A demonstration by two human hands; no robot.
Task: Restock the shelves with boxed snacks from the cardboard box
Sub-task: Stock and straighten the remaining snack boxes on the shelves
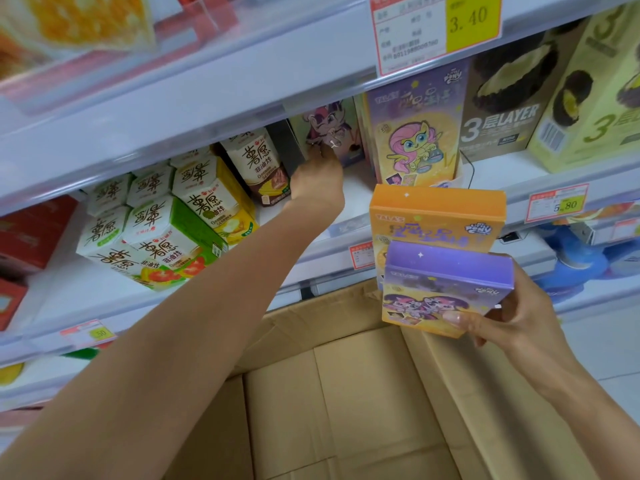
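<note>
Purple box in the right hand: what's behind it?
An orange box, only its upper part showing. The purple box covers the rest, so whether the right hand holds it too is hidden.

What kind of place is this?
Most likely a shop aisle, probably a grocery: tiered shelves with price tags on their edges, rows of boxed snacks, and an open cardboard box below.
</note>
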